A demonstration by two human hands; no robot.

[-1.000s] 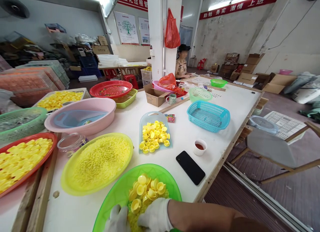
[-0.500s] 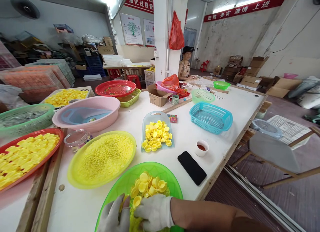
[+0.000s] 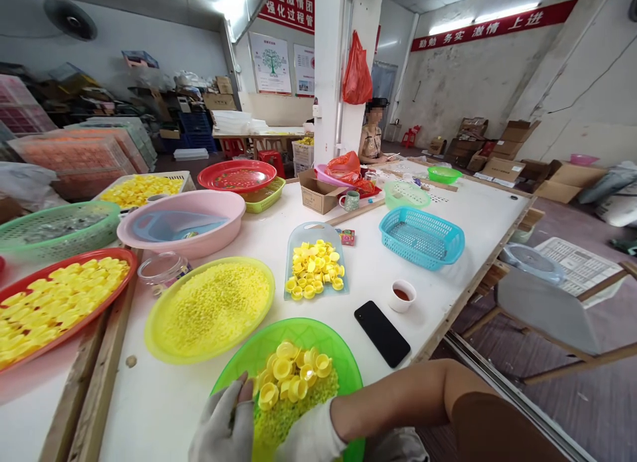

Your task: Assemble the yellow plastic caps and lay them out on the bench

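Head view: sorting yellow caps (image 3: 293, 376) in the green tray (image 3: 338, 356) at the near table edge. Left hand (image 3: 223, 425), gloved, fingers spread flat, gripping nothing, fingertips touching the cap pile's left side. Right hand (image 3: 311, 439), gloved, resting on the near part of the pile; grip impossible to tell. Next, probably: pinching one cap cleanly from the loose heap just beyond the fingers.

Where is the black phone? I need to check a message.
The black phone lies flat near the table's right edge, just below the small white cup and right of the green tray.
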